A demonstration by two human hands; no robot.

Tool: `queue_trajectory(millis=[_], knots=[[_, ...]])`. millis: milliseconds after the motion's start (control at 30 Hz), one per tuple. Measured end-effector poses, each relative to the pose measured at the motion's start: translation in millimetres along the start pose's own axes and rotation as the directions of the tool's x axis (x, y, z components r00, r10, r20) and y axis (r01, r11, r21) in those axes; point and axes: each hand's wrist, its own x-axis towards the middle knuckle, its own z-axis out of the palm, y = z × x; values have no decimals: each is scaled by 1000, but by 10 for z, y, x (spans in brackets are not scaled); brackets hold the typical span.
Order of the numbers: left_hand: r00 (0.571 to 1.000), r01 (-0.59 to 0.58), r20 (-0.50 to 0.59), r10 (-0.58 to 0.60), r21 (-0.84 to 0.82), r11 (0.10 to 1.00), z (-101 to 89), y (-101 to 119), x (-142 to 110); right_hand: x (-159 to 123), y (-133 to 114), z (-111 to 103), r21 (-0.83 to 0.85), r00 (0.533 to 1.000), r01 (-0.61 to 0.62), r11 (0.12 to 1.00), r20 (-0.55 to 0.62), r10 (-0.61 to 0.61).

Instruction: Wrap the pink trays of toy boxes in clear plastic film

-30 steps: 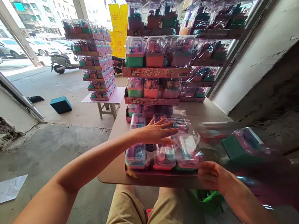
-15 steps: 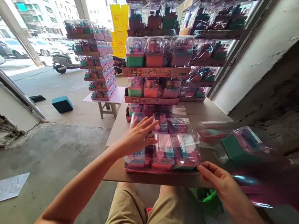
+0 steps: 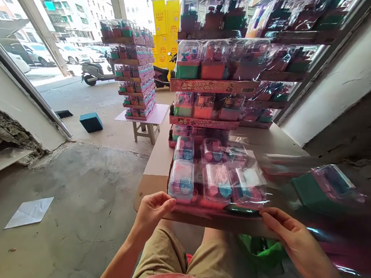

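On the table in front of me, a pink display tray [image 3: 207, 210] holds several small clear-lidded toy boxes [image 3: 217, 181] with pink and blue pieces inside. Shiny clear plastic film [image 3: 259, 178] lies over the tray and runs off to its right. At the tray's front left corner, my left hand [image 3: 154, 210] has thumb and fingertips pinched together on the film's edge. My right hand [image 3: 287, 227] pinches the film at the front right corner. Exactly how much film sits between the fingers is hard to see.
Tall stacks of filled trays [image 3: 215, 87] rise behind the work spot. A green-based toy box [image 3: 318, 190] lies at the right, beside blurred film. Below the table edge hangs a green bag [image 3: 265, 252]. Another stack [image 3: 135, 70] stands on a stool [image 3: 144, 131] farther off.
My left hand has come down from above the boxes to the tray's front left corner and closed. My right hand keeps its pinch at the right corner. The view has turned slightly left.
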Motion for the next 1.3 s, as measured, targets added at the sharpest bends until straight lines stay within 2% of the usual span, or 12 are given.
queue_trajectory(millis=[167,300,600,767,833,933,1033,1167,1300], knots=[[1000,22,-18,-23,-30,999,-35,-77,5,55,95,-19,-3,999,0,1000,-37,0],[995,6,-102,-6,-1,1000,-39,-205,-7,101,183,7,-9,1000,14,1000,-20,-14],[983,11,-181,-9,12,1000,-31,-377,-3,97,186,90,-36,998,12,999,-59,-14],[991,18,-133,-17,3,1000,-61,-393,-7,113,253,66,-36,996,35,999,-79,-38],[984,-32,-174,40,48,998,-155,-342,74,119,279,42,-29,997,27,999,-70,-29],[937,-95,-319,144,164,982,-323,-180,394,128,313,9,-49,998,39,998,-40,-41],[943,-37,-316,102,203,978,-385,48,920,130,316,2,-71,997,59,996,-40,-62],[972,17,-232,23,166,986,-222,331,1635,118,279,11,-56,999,30,998,-32,-31],[983,101,-166,-82,114,988,2,478,2051,126,312,10,-38,999,-6,999,-49,4]])
